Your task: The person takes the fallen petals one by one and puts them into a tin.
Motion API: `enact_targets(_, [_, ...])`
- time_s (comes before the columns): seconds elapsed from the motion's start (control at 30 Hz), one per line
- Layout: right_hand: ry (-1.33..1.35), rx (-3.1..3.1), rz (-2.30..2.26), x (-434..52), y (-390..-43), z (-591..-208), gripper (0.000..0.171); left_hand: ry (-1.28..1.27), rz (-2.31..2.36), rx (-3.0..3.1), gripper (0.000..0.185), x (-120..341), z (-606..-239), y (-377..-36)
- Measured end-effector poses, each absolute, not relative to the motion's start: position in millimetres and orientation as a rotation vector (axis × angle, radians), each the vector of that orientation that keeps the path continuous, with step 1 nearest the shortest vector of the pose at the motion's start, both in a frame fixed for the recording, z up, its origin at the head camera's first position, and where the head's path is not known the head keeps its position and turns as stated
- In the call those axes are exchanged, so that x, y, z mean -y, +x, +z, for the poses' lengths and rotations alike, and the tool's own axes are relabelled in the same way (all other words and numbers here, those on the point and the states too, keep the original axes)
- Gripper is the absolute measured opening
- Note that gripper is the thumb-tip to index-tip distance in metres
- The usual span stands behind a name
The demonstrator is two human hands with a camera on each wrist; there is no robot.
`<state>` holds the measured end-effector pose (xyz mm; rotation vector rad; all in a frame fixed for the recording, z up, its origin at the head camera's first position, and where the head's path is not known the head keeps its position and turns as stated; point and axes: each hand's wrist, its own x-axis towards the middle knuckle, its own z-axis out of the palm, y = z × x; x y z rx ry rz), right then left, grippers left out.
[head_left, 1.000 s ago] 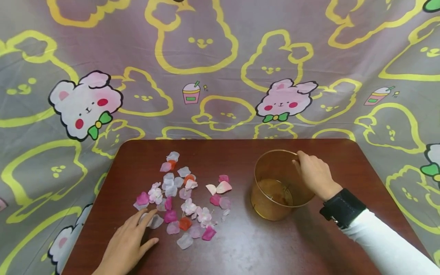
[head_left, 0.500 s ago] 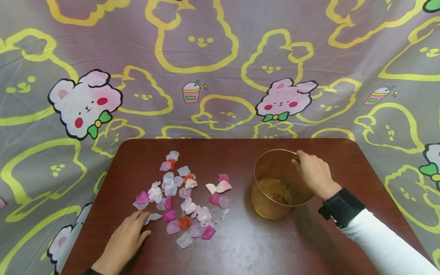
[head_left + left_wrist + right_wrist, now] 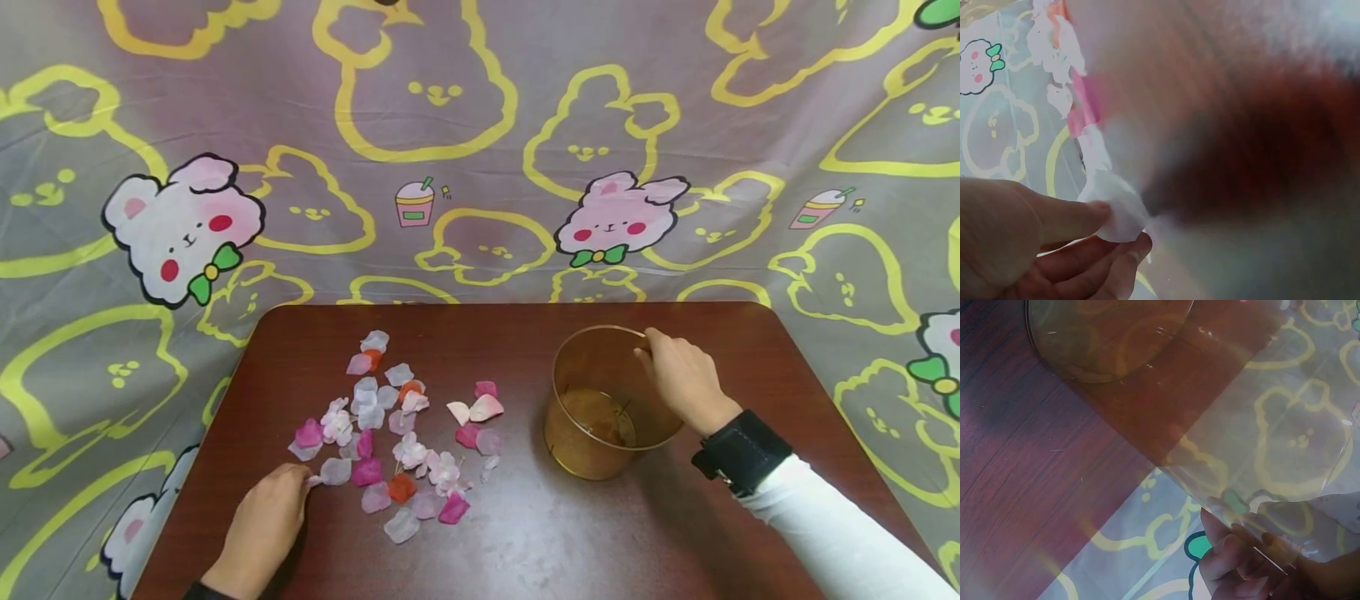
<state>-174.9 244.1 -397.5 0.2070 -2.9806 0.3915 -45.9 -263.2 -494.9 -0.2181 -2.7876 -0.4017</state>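
Note:
At the lower left my left hand [image 3: 264, 521] pinches a whitish petal [image 3: 1119, 206] between thumb and fingers, as the left wrist view shows. In the head view only a sliver of that petal [image 3: 313, 481] sticks out past the fingertips. Just beyond it lies another pale petal [image 3: 335, 472], in a scatter of pink, white, magenta and orange petals and small pale blossoms [image 3: 444, 471]. My right hand [image 3: 686, 377] grips the rim of a see-through amber bucket [image 3: 585, 454] standing on the table. Through the right wrist camera, that hand's fingers [image 3: 1222, 556] hold the rim from both sides.
The dark red-brown table [image 3: 525, 550] has rounded far corners. Behind it hangs a grey-mauve cloth [image 3: 480, 108] printed with yellow outlines and white rabbits. Between the main scatter and the bucket lies a small group of petals [image 3: 487, 407].
My left hand has drawn back slightly toward the lower left, its spread fingers closing to pinch a whitish petal. The right hand and bucket have stayed in place.

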Motion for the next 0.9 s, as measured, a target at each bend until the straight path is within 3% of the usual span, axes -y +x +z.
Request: enact_targets(0.9, [0.196,2.983,0.397,-244.2,-175.7,-396.8,0.015,-0.115,-0.415,2.936,0.019,243.1,-442.8,-52.9])
